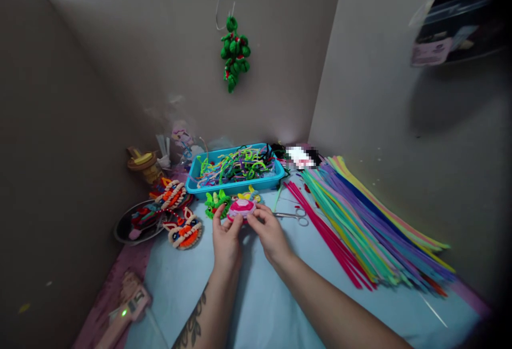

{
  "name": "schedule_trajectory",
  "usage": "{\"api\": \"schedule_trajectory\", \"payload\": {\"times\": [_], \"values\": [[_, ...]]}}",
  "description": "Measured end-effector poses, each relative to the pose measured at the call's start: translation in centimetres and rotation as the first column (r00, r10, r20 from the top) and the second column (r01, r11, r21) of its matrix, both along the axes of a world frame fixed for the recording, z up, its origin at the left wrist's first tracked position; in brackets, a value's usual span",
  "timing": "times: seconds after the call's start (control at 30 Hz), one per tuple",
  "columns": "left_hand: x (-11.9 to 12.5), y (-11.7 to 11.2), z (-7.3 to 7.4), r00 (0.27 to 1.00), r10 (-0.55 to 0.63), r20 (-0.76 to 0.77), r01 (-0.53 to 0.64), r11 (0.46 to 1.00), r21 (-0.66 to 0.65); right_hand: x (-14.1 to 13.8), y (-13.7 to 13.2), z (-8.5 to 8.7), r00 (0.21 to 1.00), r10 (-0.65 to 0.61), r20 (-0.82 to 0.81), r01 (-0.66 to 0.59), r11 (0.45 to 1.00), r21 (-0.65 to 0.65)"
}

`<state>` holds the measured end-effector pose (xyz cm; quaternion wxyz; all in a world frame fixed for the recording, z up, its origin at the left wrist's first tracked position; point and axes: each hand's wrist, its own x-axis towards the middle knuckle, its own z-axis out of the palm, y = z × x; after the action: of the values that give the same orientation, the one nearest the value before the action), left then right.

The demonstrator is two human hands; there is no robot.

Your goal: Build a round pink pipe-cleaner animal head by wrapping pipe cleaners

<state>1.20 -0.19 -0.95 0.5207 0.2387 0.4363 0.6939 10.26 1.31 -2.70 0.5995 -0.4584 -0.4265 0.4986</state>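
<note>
Both my hands pinch a small pink and lilac pipe-cleaner piece [242, 207] above the middle of the table. My left hand [227, 239] grips its left and lower edge, thumb in front. On its right side, the fingertips of my right hand [270, 231] are closed. Just behind it lie a green pipe-cleaner figure with horns [216, 203] and a yellow one [255, 195], partly hidden. A pair of scissors [294, 216] rests right of my right hand.
A blue tray [236, 185] of pipe-cleaner scraps stands behind. Long coloured pipe cleaners [360, 226] fan out at right. Orange and cream figures [186, 230] and a bowl [124, 234] sit left. A glue gun [128, 309] with a green light lies front left. A green ornament [235, 54] hangs above.
</note>
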Motion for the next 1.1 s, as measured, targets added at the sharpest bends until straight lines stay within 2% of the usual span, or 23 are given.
{"api": "schedule_trajectory", "payload": {"times": [0.17,0.27,0.4,0.57,0.77,0.97,1.1], "values": [[0.0,0.1,-0.2,0.999,0.006,-0.04,-0.006,1.0,-0.002,-0.4,0.1,-0.6,0.999,-0.013,-0.035,0.013,1.0,0.016],[0.3,0.0,-0.3,0.997,-0.049,-0.065,0.049,0.999,0.001,-0.3,0.4,-0.7,0.981,-0.011,-0.192,0.014,1.0,0.018],[0.4,-0.1,-0.6,0.993,-0.081,-0.091,0.084,0.996,0.022,0.2,0.7,0.0,0.908,0.029,-0.417,-0.036,0.999,-0.011],[0.2,-0.1,-0.7,0.977,-0.102,-0.189,0.113,0.992,0.05,0.4,0.7,0.7,0.821,0.035,-0.57,-0.099,0.992,-0.081],[-0.2,-0.1,-0.3,0.943,-0.082,-0.322,0.129,0.984,0.126,1.0,1.0,0.6,0.824,0.09,-0.559,-0.151,0.987,-0.063],[-0.2,-0.2,0.1,0.939,-0.097,-0.33,0.15,0.979,0.139,1.7,1.3,0.7,0.909,0.089,-0.406,-0.1,0.995,-0.007],[-0.4,0.0,-0.3,0.946,-0.111,-0.305,0.156,0.979,0.128,1.5,1.1,0.8,0.9,0.121,-0.419,-0.154,0.987,-0.045]]}}
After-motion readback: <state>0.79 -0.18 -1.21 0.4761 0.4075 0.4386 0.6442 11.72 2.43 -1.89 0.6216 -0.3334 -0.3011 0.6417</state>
